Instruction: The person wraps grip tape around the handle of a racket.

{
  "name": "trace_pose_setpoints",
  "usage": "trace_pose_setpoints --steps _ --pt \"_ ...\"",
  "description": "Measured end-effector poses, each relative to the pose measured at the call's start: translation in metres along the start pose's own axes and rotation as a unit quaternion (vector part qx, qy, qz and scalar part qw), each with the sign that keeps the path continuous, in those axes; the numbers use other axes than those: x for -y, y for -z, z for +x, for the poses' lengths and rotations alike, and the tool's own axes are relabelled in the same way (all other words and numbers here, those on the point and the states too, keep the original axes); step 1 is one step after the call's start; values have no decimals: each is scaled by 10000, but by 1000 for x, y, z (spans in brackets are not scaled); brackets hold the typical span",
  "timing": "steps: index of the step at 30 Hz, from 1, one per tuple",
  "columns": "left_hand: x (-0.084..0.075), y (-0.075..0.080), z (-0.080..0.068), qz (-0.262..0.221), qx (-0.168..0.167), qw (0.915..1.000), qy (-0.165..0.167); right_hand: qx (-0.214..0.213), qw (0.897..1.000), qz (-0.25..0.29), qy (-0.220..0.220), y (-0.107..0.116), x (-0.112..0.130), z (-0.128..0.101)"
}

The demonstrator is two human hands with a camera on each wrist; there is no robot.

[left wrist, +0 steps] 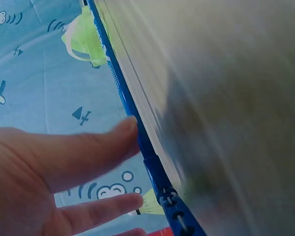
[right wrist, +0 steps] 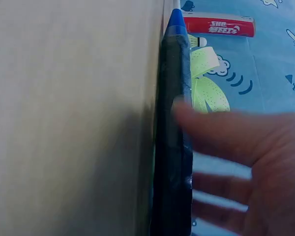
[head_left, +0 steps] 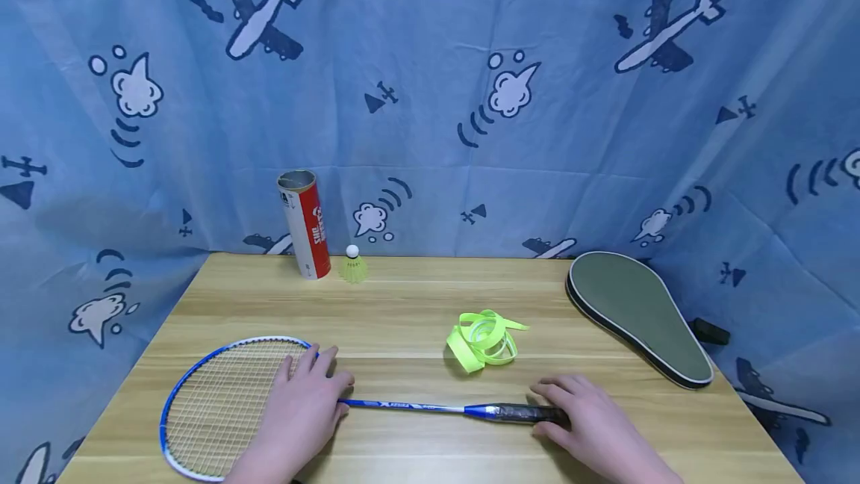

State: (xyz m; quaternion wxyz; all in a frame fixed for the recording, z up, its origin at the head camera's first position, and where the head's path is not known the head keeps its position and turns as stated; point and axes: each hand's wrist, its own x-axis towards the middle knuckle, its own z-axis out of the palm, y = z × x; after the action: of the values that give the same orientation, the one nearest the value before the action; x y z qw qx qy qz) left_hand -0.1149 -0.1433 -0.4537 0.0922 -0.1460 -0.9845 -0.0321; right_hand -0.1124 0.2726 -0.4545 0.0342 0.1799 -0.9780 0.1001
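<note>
A blue badminton racket [head_left: 416, 405] lies across the table, its strung head on the left and its black handle [head_left: 520, 413] on the right. My left hand [head_left: 302, 402] spreads over the right side of the racket head, near the throat. The left wrist view shows its thumb tip [left wrist: 130, 127] right at the blue shaft, fingers fairly straight. My right hand [head_left: 591, 420] is at the handle's end, fingers loosely spread. Its thumb [right wrist: 187, 115] overlaps the black handle in the right wrist view. A loosely coiled neon green strip [head_left: 466, 349] lies behind the shaft.
A red and white shuttlecock tube [head_left: 309, 234] stands at the back left, with a yellow-green shuttlecock [head_left: 352, 267] beside it. A green paddle-shaped case [head_left: 631, 312] lies along the right edge. Blue patterned cloth [head_left: 430, 133] hangs behind the wooden table [head_left: 416, 290].
</note>
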Motion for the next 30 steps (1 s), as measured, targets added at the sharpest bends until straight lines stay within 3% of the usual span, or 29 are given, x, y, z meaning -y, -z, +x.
trace_pose_setpoints --steps 5,9,18,23,26,30 --pt "-3 -5 1 36 -22 10000 -37 461 9983 80 -349 -5 -7 -4" --pt "-4 -6 1 78 28 9999 -66 473 9983 38 -350 -7 -10 -5" --pt "-3 -8 2 217 -78 9997 -115 -528 9973 -369 351 -10 -8 -6" --pt "-2 -7 1 306 -128 9993 -156 -817 9942 -450 528 -11 -7 -4" --pt "-1 -3 1 257 -140 9995 -144 -976 9923 -415 644 -9 -5 -3" --pt "3 9 6 288 -394 9987 -148 -1277 9881 -266 815 -2 -3 1"
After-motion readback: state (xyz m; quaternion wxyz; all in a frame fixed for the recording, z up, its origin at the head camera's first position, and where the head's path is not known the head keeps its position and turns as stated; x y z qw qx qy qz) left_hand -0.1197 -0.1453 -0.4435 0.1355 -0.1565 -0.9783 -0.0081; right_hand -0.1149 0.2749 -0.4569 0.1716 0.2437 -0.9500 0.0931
